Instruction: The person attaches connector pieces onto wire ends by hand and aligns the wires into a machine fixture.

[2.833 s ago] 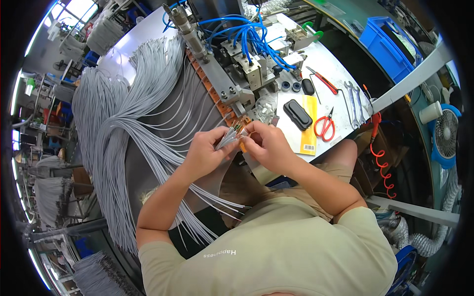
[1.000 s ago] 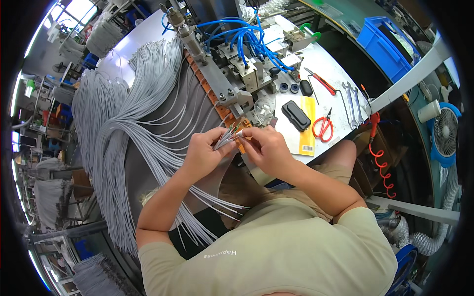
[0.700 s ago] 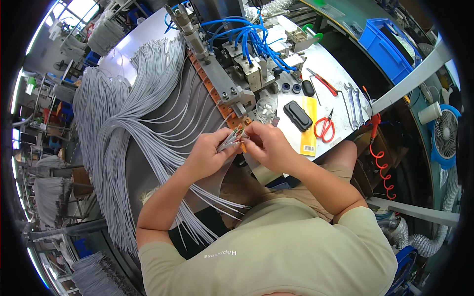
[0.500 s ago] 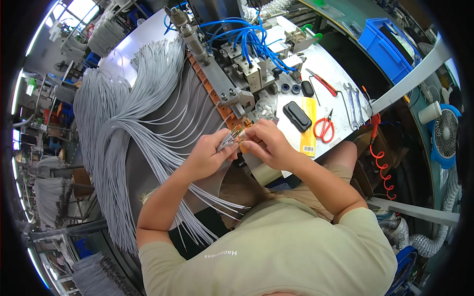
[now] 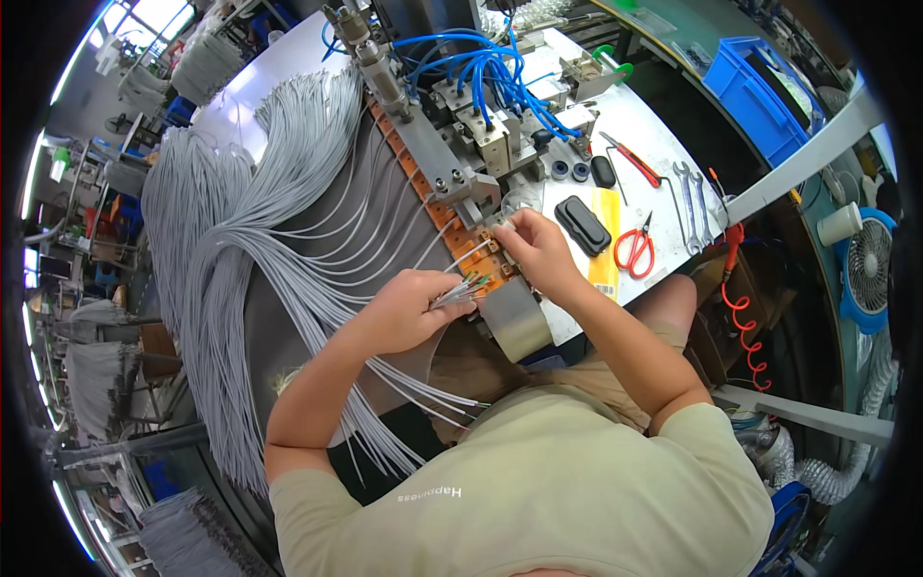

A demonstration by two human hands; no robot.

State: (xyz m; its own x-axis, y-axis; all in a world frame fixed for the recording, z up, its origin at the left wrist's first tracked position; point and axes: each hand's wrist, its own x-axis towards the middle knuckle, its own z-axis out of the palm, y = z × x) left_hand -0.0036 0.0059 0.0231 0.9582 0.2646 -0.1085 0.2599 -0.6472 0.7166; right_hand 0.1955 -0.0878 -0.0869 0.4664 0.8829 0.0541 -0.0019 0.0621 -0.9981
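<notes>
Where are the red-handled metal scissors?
Head view, right side: the red-handled metal scissors lie on the white tabletop, between the black oblong case and two silver wrenches, right of the right hand.

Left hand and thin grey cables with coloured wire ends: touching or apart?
Touching: the head view shows the left hand closed around the thin grey cables.

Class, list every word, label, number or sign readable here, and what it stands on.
Shirt: one short white word on the chest; legible, but not copied out here.
Yellow packet: a barcode; print too small to read.
I can make out no other text.
</notes>
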